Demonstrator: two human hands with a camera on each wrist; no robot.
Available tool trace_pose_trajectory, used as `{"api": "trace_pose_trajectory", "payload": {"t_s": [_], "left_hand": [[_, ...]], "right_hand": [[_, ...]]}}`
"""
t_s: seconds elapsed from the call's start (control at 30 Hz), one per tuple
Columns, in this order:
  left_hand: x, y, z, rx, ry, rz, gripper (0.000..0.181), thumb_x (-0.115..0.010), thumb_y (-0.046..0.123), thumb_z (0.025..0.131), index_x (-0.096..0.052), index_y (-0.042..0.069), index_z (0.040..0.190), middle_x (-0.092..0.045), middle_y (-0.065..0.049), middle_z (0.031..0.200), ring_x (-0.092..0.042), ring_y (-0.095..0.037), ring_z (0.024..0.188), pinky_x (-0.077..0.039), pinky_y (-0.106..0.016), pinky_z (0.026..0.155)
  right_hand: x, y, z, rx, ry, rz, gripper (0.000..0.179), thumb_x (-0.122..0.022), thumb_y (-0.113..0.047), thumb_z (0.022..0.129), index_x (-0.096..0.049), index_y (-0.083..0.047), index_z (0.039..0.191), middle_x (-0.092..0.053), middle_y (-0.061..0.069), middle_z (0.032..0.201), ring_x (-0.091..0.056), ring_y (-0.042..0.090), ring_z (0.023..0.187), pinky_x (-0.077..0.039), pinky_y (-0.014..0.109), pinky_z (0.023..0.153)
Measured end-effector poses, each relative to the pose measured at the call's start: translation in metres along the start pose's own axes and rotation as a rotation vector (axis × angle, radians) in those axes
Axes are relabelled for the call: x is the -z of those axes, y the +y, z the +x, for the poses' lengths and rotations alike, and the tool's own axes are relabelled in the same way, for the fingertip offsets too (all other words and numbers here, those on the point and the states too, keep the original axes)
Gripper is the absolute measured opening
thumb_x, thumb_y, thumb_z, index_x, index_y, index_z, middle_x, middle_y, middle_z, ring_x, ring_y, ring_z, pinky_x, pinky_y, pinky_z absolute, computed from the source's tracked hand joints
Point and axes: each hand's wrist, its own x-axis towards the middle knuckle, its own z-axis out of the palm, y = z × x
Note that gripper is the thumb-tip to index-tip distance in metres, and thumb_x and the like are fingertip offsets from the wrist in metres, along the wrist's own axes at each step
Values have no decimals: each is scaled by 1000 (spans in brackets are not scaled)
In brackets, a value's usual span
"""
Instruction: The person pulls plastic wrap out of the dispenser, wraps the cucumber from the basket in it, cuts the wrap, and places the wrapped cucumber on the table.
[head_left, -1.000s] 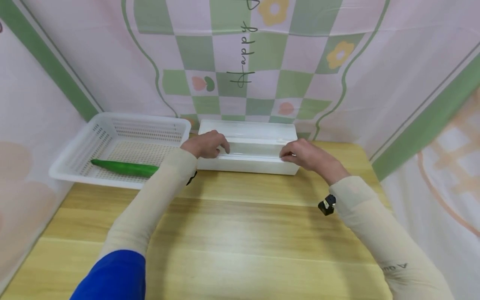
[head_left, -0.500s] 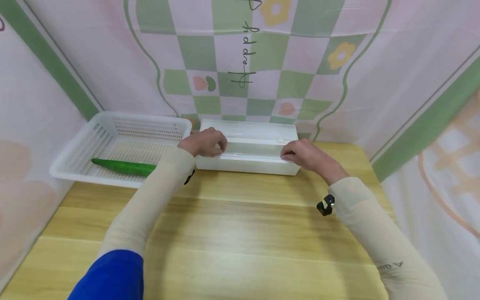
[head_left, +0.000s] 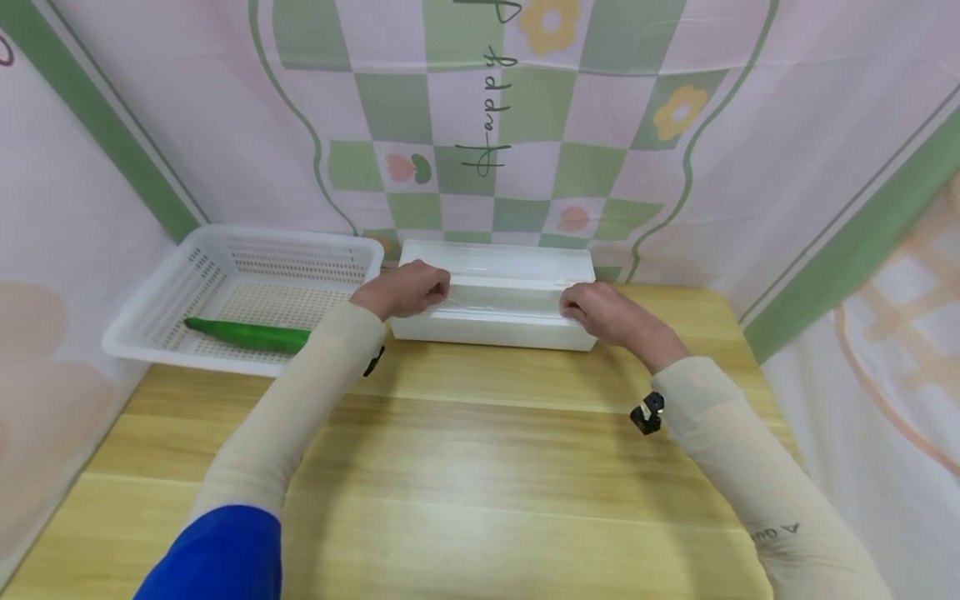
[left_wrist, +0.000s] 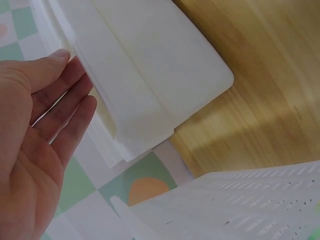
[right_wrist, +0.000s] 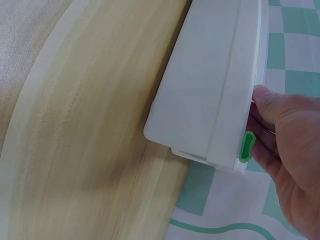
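On the wood-grain counter [head_left: 465, 483], a perforated basket [head_left: 292, 237] sits at ten o'clock, a white box [head_left: 495, 332] at twelve; the basket holds a cucumber [head_left: 246, 334]. Left hand [head_left: 407, 289] and right hand [head_left: 613, 315] touch the box at nine and three; whether either grip pinches anything, I cannot tell.

Showing a pale wood-grain counter [head_left: 465, 467] with a white slotted basket [head_left: 187, 360] toward its far left corner. Carrying in that basket a long green vegetable [head_left: 247, 335], lying near the front wall with its right end hidden. Displaying, behind the counter, a pale cloth backdrop [head_left: 465, 104] with green checks, sideways "Happy" lettering [head_left: 491, 107] and yellow flowers [head_left: 681, 112]. Showing broad green stripes [head_left: 103, 127] slanting down the cloth on either side.
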Motion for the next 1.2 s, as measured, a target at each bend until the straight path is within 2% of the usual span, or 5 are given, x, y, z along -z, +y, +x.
{"api": "trace_pose_trajectory", "payload": {"t_s": [0.27,0.7,0.9,1.03,1.2], "left_hand": [[1,0,0,-5,20,13,14,-53,9,110,-66,5,106,-72,-11,104,-65,-23,92,-56,-40,88],[0,2,3,-21,50,25,15,-51,6,108,-65,3,107,-73,-13,103,-64,-23,87,-56,-38,84],[-4,-1,4,-35,40,4,10,-58,9,104,-66,4,105,-75,-11,104,-71,-25,98,-60,-38,91],[-7,-3,3,-46,46,3,7,-61,7,104,-67,4,104,-75,-12,104,-72,-27,101,-61,-39,94],[-8,-2,3,-60,58,8,8,-60,3,105,-68,2,105,-73,-11,103,-69,-24,94,-59,-37,88]], "right_hand": [[-4,-11,9,28,19,68,15,-67,-16,105,-75,-4,108,-76,9,103,-71,24,98,-61,45,92],[-3,-13,17,-22,57,94,12,-65,-5,104,-75,0,106,-76,15,101,-71,27,92,-61,45,87],[-4,-8,16,-58,56,124,17,-61,-8,106,-75,0,112,-76,15,104,-71,27,95,-61,44,89],[-3,-14,22,-45,37,146,26,-59,-13,107,-73,1,124,-76,18,118,-71,31,107,-60,48,98],[-3,-25,36,-66,-78,228,38,-51,-15,109,-63,-2,143,-68,17,141,-65,36,131,-52,52,113]]}}
